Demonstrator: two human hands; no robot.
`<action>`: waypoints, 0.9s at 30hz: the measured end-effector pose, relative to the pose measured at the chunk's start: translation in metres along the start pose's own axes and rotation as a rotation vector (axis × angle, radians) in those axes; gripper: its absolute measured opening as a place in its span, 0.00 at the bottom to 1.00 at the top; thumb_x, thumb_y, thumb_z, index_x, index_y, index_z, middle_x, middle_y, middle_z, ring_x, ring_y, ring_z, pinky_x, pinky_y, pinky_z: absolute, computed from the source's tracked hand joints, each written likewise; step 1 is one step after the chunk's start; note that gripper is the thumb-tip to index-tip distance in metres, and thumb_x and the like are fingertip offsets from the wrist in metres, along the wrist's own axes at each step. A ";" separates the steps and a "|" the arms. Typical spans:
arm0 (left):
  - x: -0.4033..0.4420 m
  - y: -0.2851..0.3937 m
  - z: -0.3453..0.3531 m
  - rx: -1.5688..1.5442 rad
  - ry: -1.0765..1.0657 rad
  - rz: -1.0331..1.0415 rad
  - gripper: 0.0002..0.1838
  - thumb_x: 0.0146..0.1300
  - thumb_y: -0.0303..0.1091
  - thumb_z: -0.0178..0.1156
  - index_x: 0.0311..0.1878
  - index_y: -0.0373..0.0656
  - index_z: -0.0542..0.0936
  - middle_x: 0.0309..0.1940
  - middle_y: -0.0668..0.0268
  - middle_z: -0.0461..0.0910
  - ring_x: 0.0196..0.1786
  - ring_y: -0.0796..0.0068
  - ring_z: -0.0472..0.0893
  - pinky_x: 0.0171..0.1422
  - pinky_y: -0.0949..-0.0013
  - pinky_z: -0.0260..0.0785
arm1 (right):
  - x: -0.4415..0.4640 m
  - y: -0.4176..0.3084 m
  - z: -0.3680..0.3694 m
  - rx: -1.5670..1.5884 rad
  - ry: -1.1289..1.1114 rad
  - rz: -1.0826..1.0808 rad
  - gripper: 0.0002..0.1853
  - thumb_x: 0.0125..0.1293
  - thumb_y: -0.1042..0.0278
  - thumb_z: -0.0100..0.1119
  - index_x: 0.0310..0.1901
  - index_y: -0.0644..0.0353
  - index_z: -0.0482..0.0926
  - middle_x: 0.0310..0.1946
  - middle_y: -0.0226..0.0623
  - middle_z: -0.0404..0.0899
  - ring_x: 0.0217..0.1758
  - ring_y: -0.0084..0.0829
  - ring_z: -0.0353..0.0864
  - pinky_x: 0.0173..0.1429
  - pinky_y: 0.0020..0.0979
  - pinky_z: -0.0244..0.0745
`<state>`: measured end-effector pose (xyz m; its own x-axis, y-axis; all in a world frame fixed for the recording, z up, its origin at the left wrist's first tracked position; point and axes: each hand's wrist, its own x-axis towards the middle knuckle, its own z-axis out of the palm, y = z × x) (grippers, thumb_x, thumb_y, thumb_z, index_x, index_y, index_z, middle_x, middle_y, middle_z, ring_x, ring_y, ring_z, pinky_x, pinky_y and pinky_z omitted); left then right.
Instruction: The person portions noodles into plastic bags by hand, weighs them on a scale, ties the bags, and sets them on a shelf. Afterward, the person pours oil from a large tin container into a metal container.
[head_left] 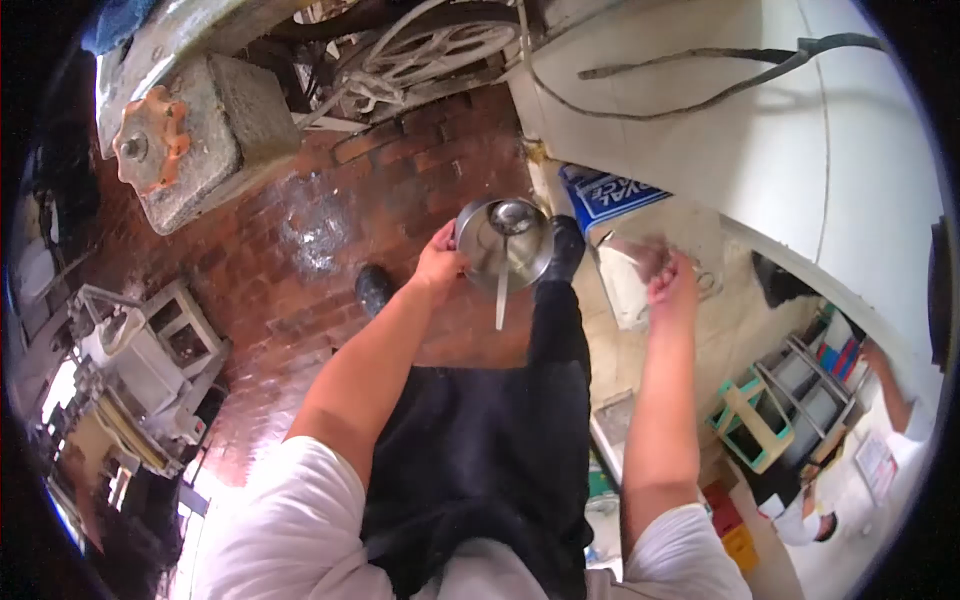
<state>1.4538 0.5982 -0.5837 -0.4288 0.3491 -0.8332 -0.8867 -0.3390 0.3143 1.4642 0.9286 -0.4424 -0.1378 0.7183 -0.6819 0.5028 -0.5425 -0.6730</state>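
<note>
My left hand (440, 262) grips the rim of a round metal bowl (467, 262) on its left side. A metal ladle (502, 285) rests in the bowl, its round cup at the far rim and its handle pointing back towards me. My right hand (668, 282) is closed above a pale surface, near a white block-like thing (622, 285) whose kind I cannot make out. Something brownish and smeared by motion shows at its fingers. Just beyond lies a blue bag (610, 192) with white letters.
A red brick floor (400, 160), shiny in places, spreads ahead and left. Machinery with an orange knob (152, 140) stands at upper left. A black cable (700, 112) crosses the white surface at upper right. Another person (805, 522) is at lower right, near a green-edged stool (752, 425).
</note>
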 end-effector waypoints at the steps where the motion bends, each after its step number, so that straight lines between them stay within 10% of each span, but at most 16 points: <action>1: -0.001 -0.001 -0.003 0.012 0.031 -0.011 0.41 0.45 0.15 0.54 0.67 0.52 0.65 0.35 0.72 0.77 0.36 0.79 0.76 0.34 0.73 0.67 | -0.013 0.008 0.004 -0.014 0.000 0.022 0.09 0.54 0.63 0.64 0.26 0.46 0.71 0.17 0.17 0.59 0.17 0.14 0.56 0.22 0.18 0.54; 11: -0.013 -0.006 -0.058 0.062 0.288 -0.107 0.40 0.48 0.13 0.47 0.67 0.57 0.65 0.40 0.74 0.78 0.43 0.74 0.79 0.40 0.64 0.75 | -0.105 0.124 0.023 -0.274 -0.220 0.171 0.06 0.53 0.65 0.61 0.27 0.52 0.73 0.22 0.24 0.70 0.25 0.18 0.70 0.28 0.21 0.64; 27: 0.009 0.002 -0.094 0.100 0.269 -0.002 0.36 0.46 0.11 0.46 0.60 0.52 0.72 0.42 0.73 0.80 0.38 0.75 0.81 0.35 0.69 0.77 | -0.121 0.142 0.036 -0.295 -0.291 0.243 0.07 0.53 0.69 0.61 0.26 0.50 0.71 0.22 0.20 0.68 0.25 0.15 0.66 0.30 0.20 0.62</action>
<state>1.4640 0.5187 -0.6333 -0.3778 0.1011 -0.9204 -0.9058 -0.2463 0.3447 1.5219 0.7491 -0.4663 -0.1983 0.4116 -0.8895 0.7648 -0.5027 -0.4031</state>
